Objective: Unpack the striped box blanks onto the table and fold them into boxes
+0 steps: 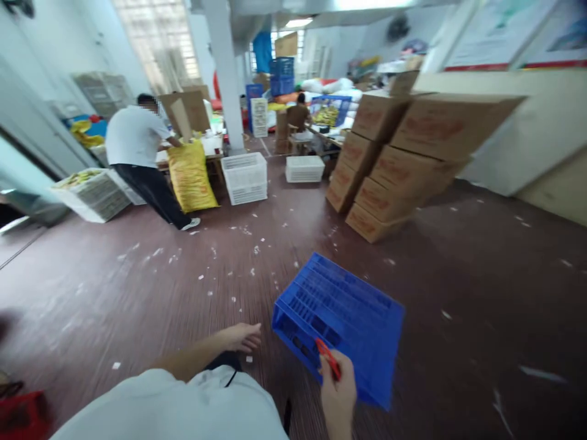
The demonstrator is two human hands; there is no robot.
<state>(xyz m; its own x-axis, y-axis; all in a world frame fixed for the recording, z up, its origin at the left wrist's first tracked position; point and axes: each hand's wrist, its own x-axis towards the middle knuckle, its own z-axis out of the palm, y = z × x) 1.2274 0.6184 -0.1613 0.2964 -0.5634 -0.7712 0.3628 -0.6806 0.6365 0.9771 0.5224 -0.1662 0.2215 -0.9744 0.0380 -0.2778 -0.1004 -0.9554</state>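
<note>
A blue plastic crate (348,318) hangs tilted in front of me, above the dark floor. My right hand (338,391) is closed on its near edge and also pinches a small red object (328,358) against it. My left hand (243,337) hangs free to the left of the crate, fingers stretched out and empty, not touching anything.
Stacked brown cardboard boxes (403,159) stand ahead on the right. White crates (244,177) and a yellow sack (191,176) sit ahead left, where a person (137,153) bends over a table. Another person (299,116) sits farther back. Paper scraps litter the floor (183,275).
</note>
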